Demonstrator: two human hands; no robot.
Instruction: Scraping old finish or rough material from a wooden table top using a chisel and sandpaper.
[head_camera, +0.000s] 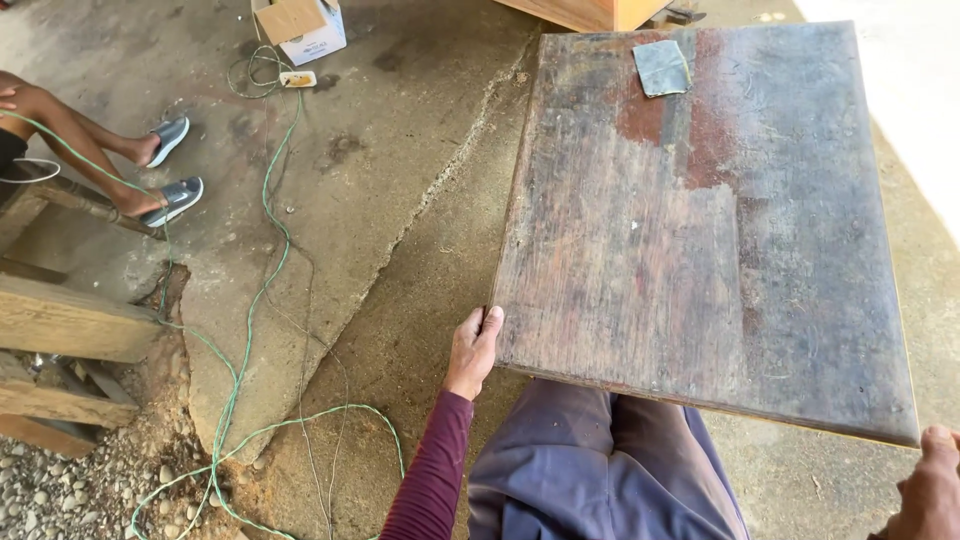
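A large worn wooden board (700, 240), dark grey with reddish patches, lies flat in front of me above my lap. My left hand (474, 348) grips its near left corner, thumb on the edge. My right hand (928, 487) is at the near right corner, mostly cut off by the frame, touching the board's edge. A small grey sheet of sandpaper (662, 68) rests on the board's far part.
Another person's legs in grey sandals (170, 170) are at the far left. A green cord (250, 330) snakes over the concrete floor to a small plug (298, 78) by a cardboard box (302, 26). Timber beams (70, 320) lie at the left; wooden furniture (590, 12) stands beyond.
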